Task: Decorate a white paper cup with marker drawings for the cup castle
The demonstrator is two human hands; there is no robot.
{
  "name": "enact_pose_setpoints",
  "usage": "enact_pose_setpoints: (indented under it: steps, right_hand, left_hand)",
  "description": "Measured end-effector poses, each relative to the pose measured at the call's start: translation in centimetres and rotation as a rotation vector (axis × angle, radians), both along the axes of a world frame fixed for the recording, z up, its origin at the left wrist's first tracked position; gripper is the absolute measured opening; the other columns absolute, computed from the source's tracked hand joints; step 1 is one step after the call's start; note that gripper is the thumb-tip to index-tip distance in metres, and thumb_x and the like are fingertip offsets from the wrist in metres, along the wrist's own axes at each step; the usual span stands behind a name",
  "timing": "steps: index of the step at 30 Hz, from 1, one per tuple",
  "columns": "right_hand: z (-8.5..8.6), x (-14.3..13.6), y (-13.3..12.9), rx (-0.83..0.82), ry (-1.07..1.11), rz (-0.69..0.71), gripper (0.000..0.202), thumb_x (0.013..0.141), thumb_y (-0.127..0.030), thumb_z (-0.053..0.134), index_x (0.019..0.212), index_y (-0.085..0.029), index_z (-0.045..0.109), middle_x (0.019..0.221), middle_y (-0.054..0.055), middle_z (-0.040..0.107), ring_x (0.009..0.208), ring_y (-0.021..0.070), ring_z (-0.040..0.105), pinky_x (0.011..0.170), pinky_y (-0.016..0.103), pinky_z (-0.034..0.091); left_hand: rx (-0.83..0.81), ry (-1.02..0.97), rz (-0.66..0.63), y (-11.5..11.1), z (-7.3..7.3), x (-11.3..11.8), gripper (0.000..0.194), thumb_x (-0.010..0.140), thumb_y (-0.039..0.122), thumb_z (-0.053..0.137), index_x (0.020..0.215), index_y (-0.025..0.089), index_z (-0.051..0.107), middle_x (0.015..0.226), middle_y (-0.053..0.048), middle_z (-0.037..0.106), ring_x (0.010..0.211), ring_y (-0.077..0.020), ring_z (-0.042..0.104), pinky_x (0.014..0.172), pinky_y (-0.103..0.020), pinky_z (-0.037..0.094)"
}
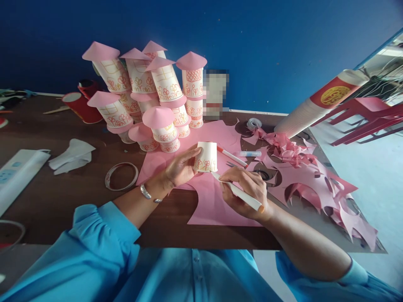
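Observation:
A white paper cup [206, 157] with red and yellow flower drawings round its lower part is upside down in my left hand [184, 167], whose fingers wrap round its left side. My right hand [247, 188] grips a white marker [244, 196] with an orange end, its tip at the cup's lower right edge. Under both lies pink paper [214, 205]. A red-and-white marker [231, 157] and scissors [262, 173], partly hidden, rest just beyond my right hand.
Several cup towers [159, 121] with pink cone roofs stand behind my left hand. Pink scraps [308, 180] and a large roll [317, 105] are at the right. A tape ring [121, 176], crumpled tissue [74, 156] and power strip [20, 176] lie at the left.

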State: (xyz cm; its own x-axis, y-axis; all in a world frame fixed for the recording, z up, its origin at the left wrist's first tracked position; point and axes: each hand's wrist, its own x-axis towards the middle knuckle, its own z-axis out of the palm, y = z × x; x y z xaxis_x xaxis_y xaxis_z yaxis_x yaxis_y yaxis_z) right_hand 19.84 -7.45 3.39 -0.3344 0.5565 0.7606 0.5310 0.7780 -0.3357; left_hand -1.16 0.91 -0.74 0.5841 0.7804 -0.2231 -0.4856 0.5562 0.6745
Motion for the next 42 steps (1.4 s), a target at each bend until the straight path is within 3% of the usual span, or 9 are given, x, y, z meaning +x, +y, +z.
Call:
enact_pose_setpoints:
  steps: [4, 9, 15, 21, 26, 31, 37, 42]
  right_hand:
    - [-0.2, 0.2, 0.4, 0.037, 0.028, -0.010, 0.016, 0.103, -0.011, 0.063, 0.110, -0.025, 0.064, 0.086, 0.000, 0.077, 0.072, 0.0152, 0.076, 0.061, 0.026, 0.061]
    - [-1.0, 0.8, 1.1, 0.065, -0.003, -0.026, 0.024, 0.108, -0.019, 0.062, 0.131, -0.025, 0.067, 0.101, 0.007, 0.079, 0.088, 0.0213, 0.080, 0.070, 0.033, 0.068]
    - [-1.8, 1.2, 1.6, 0.073, -0.030, -0.097, 0.029, 0.108, -0.018, 0.063, 0.136, -0.026, 0.067, 0.108, 0.009, 0.074, 0.095, 0.0223, 0.079, 0.080, 0.035, 0.069]
    - [-1.9, 0.9, 1.9, 0.090, -0.027, -0.160, 0.033, 0.108, -0.020, 0.062, 0.140, -0.027, 0.065, 0.113, 0.010, 0.073, 0.099, 0.0235, 0.078, 0.079, 0.037, 0.069]
    - [-1.7, 1.0, 1.9, 0.095, 0.010, -0.115, 0.033, 0.106, -0.017, 0.064, 0.137, -0.025, 0.068, 0.112, 0.010, 0.074, 0.101, 0.0238, 0.079, 0.080, 0.035, 0.069]
    - [-0.9, 1.8, 1.8, 0.113, 0.075, -0.073, 0.023, 0.106, -0.020, 0.064, 0.127, -0.025, 0.071, 0.100, 0.007, 0.080, 0.085, 0.0223, 0.081, 0.072, 0.033, 0.067]
    - [0.1, 1.8, 1.2, 0.022, 0.115, -0.170, 0.014, 0.102, -0.019, 0.066, 0.115, -0.024, 0.068, 0.085, 0.001, 0.080, 0.067, 0.0182, 0.078, 0.062, 0.029, 0.063]
    - [0.0, 1.2, 1.3, 0.039, 0.151, -0.085, 0.013, 0.098, -0.015, 0.068, 0.106, -0.026, 0.064, 0.086, 0.000, 0.079, 0.069, 0.0160, 0.077, 0.066, 0.028, 0.063]
  left_hand:
    - [-0.017, 0.000, 0.004, 0.0, -0.2, -0.1, 0.037, 0.093, 0.040, 0.083, 0.123, 0.018, 0.078, 0.113, -0.008, 0.082, 0.101, -0.0243, 0.074, 0.085, -0.036, 0.055]
    - [0.014, -0.048, 0.008, 0.2, -0.5, 0.1, 0.035, 0.091, 0.044, 0.086, 0.115, 0.018, 0.081, 0.109, -0.007, 0.084, 0.095, -0.0224, 0.075, 0.081, -0.033, 0.055]
    - [0.108, -0.037, -0.008, 0.1, -0.5, 0.1, 0.041, 0.092, 0.047, 0.085, 0.123, 0.021, 0.080, 0.116, -0.007, 0.082, 0.102, -0.0214, 0.075, 0.092, -0.033, 0.057]
    - [0.273, -0.001, -0.086, -0.6, 0.8, 0.5, 0.060, 0.078, 0.027, 0.097, 0.134, 0.025, 0.077, 0.126, -0.008, 0.081, 0.117, -0.0246, 0.075, 0.108, -0.035, 0.053]
    - [0.297, 0.046, -0.124, -0.8, 1.4, 0.6, 0.060, 0.078, 0.029, 0.097, 0.135, 0.024, 0.078, 0.133, -0.011, 0.078, 0.122, -0.0263, 0.072, 0.108, -0.038, 0.053]
    - [0.403, 0.145, -0.121, -1.0, 1.4, 0.5, 0.064, 0.080, 0.035, 0.095, 0.140, 0.024, 0.075, 0.125, -0.012, 0.077, 0.108, -0.0248, 0.069, 0.090, -0.035, 0.051]
    - [0.417, 0.114, -0.148, -0.9, 1.4, 0.6, 0.062, 0.078, 0.037, 0.096, 0.137, 0.025, 0.077, 0.131, -0.012, 0.075, 0.123, -0.0302, 0.066, 0.108, -0.042, 0.050]
    - [0.405, 0.106, -0.149, -0.9, 1.3, 0.7, 0.068, 0.078, 0.039, 0.097, 0.140, 0.023, 0.074, 0.122, -0.012, 0.076, 0.118, -0.0308, 0.069, 0.109, -0.045, 0.050]
